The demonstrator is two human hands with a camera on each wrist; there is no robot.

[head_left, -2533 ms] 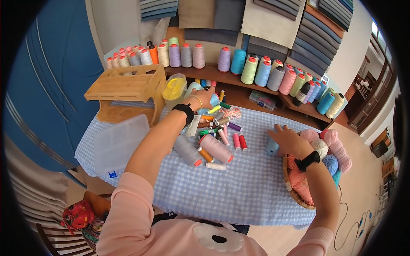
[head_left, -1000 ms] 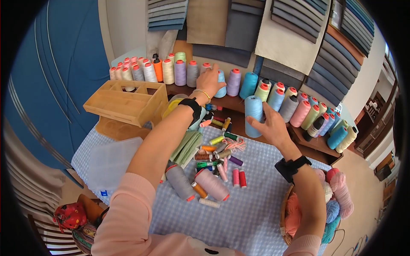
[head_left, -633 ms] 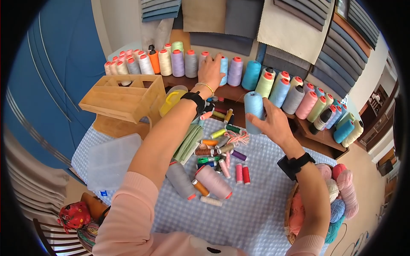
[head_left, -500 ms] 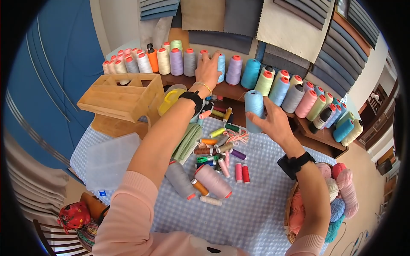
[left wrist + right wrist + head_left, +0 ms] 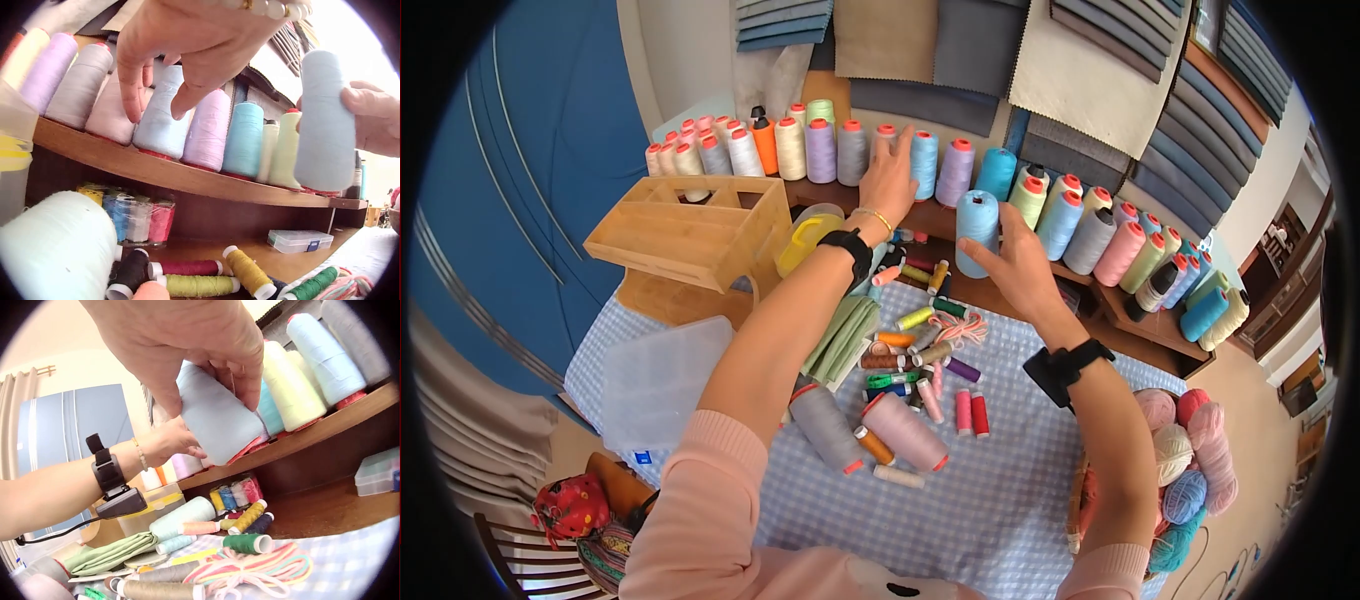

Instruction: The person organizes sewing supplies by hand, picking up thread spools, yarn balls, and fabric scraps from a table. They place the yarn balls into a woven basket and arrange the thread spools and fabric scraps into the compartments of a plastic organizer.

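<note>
My left hand (image 5: 888, 186) is at the back shelf, beside a light blue cone of thread (image 5: 923, 165) standing upright. In the left wrist view its fingers and thumb (image 5: 187, 56) hang apart in front of that cone (image 5: 164, 122); contact cannot be told. My right hand (image 5: 1022, 262) grips a second light blue cone (image 5: 977, 235) between thumb and fingers, held up in front of the shelf. The right wrist view shows this cone (image 5: 219, 415) tilted under the hand (image 5: 187, 344), close to the shelf edge.
A row of thread cones lines the shelf (image 5: 940, 215). Small spools, a green cloth (image 5: 840, 338) and two large cones lie on the checked tablecloth (image 5: 1000, 490). A wooden rack (image 5: 690, 235) stands left, a yarn basket (image 5: 1076, 500) right. A clear case (image 5: 300, 240) sits under the shelf.
Over the last moments, my right hand has carried its light blue cone from near the basket up towards the shelf. My left hand has moved from the table items up to the shelf row.
</note>
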